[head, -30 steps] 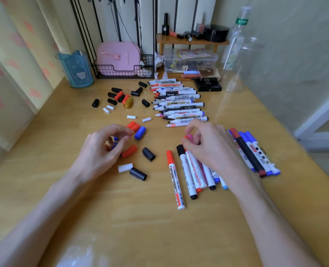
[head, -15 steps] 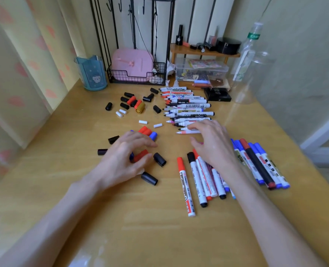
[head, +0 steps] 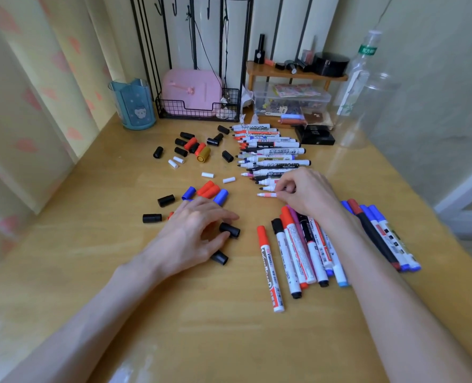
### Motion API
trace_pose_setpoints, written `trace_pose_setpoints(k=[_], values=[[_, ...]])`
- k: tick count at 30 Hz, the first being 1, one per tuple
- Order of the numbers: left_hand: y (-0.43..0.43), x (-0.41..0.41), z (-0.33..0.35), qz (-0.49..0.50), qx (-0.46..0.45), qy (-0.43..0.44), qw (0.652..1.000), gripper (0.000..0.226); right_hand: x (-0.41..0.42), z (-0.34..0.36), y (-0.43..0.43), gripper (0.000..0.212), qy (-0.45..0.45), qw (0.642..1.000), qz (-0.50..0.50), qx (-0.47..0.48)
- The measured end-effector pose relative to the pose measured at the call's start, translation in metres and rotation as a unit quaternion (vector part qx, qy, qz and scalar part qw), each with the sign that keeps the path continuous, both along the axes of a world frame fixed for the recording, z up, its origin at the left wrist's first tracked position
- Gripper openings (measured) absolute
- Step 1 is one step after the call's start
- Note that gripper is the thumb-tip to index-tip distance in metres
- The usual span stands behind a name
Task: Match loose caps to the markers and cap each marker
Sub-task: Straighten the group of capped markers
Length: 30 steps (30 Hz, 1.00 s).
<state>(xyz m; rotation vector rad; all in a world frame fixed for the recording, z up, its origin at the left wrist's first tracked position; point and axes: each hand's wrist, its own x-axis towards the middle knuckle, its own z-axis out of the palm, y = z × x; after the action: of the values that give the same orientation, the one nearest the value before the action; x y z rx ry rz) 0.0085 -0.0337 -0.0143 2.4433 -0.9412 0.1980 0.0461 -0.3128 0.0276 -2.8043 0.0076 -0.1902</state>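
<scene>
— Where did the loose caps (head: pixel 190 146) lie?
— Left of the row (head: pixel 273 157) of uncapped markers. Black, red and white ones lay beside its far end, and red caps (head: pixel 208 189) and blue ones beside its near end.
— And the left hand (head: pixel 193 236)?
— Left of the row and nearer than it, palm down, fingers bent over some caps. A black cap (head: pixel 230 230) sat between thumb and forefinger, but whether they gripped it could not be told.
— The right hand (head: pixel 303 193)?
— At the row's near end, pinching the nearest marker (head: pixel 266 194), whose bare tip pointed left.
— The capped ones?
— A bunch (head: pixel 292 252) lay just nearer than the row, partly under the right forearm. A second bunch (head: pixel 381 236) lay further right.
</scene>
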Motion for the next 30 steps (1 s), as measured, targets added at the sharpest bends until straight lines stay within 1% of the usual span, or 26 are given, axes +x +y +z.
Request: trace_pose_setpoints(k=[4,6,10,13,16,19,21,26,28,30], values=[[0.0,0.002,-0.003,0.014,-0.006,-0.01,1.0,0.034,0.002,0.003,-0.001,0.01,0.046,0.999,0.024,-0.008],[-0.001,0.002,-0.004,0.022,-0.014,-0.013,1.0,0.031,0.001,0.005,0.0,0.01,0.052,0.998,0.035,-0.006],[-0.001,0.002,-0.006,0.024,-0.018,-0.024,0.999,0.029,-0.007,0.011,0.008,0.005,0.006,0.995,0.096,-0.014],[-0.002,0.002,-0.007,0.023,-0.007,-0.03,0.999,0.031,-0.021,0.016,0.015,0.006,-0.017,0.991,0.129,0.04],[0.001,0.002,-0.006,0.042,-0.041,-0.022,0.998,0.033,-0.033,0.014,0.014,0.004,-0.042,0.99,0.128,0.052],[0.0,0.008,0.004,0.094,-0.098,-0.019,0.991,0.022,-0.04,0.008,0.012,0.006,-0.072,0.991,0.106,0.032],[-0.007,0.021,0.013,0.141,-0.104,-0.031,0.984,0.018,-0.042,0.001,0.011,0.005,-0.088,0.991,0.092,0.033],[-0.039,0.068,0.018,0.189,-0.025,-0.064,0.98,0.023,-0.038,-0.012,0.008,0.009,-0.099,0.991,0.077,0.038],[-0.053,0.083,0.02,0.216,0.045,-0.068,0.973,0.029,-0.038,-0.013,0.006,0.01,-0.12,0.989,0.071,0.044],[-0.065,0.096,0.022,0.25,0.122,-0.058,0.959,0.029,-0.038,-0.014,0.005,0.011,-0.137,0.988,0.06,0.049]])
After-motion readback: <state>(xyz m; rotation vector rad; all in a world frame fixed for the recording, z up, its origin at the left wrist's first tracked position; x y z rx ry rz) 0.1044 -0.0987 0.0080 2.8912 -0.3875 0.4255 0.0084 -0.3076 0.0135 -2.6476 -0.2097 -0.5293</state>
